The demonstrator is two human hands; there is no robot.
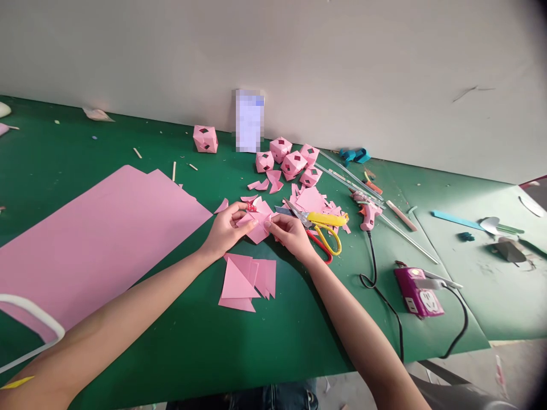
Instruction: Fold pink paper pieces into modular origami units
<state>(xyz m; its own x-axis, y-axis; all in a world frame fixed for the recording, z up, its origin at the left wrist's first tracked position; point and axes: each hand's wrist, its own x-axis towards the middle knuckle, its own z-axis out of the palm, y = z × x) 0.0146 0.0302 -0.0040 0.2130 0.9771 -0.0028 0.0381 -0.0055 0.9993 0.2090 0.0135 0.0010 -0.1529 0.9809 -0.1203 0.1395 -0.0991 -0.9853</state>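
Between my two hands is a folded piece of pink paper [258, 228], held just above the green table. My left hand [229, 229] pinches its left side, thumb on the near face. On the right side, my right hand [290, 232] grips it between thumb and fingers. Something small and red shows by my left fingertips; I cannot make out what it is. Below my hands lie cut pink paper squares and triangles [241, 279]. Scissors [322, 236] with red and yellow handles and a yellow utility knife [327, 219] rest just right of my right hand, over pink scraps [311, 199].
Large pink sheets [102, 228] cover the table's left side. Several folded pink paper shapes [294, 164] stand at the back, near a blurred upright screen [250, 121]. A pink glue gun [368, 215], clear sticks and a purple power socket [419, 291] with its cord lie on the right.
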